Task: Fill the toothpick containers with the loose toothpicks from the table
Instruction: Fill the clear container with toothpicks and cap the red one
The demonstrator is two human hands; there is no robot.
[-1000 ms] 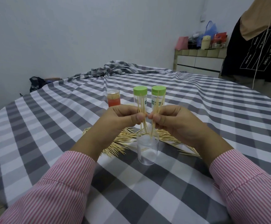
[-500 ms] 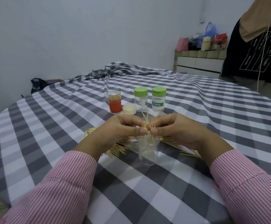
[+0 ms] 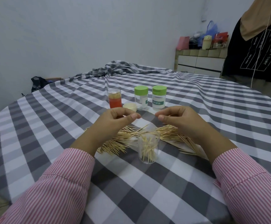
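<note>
Both hands, left hand (image 3: 115, 120) and right hand (image 3: 180, 118), hover loosely curled above the open container (image 3: 148, 146).

Open clear container (image 3: 148, 147), upright on checked counter (image 3: 131, 183), part-filled; loose toothpicks (image 3: 168, 134) behind; left hand (image 3: 115, 121) and right hand (image 3: 180, 119) above, empty.

Checked cloth (image 3: 83, 159) over surface: matt, woven, creased at 12 o'clock. Open container (image 3: 148, 147): clear glossy plastic. Loose toothpicks (image 3: 123, 139): pale bare wood. Green caps (image 3: 141, 90): smooth plastic. Sleeves (image 3: 58, 191): striped cloth.
</note>
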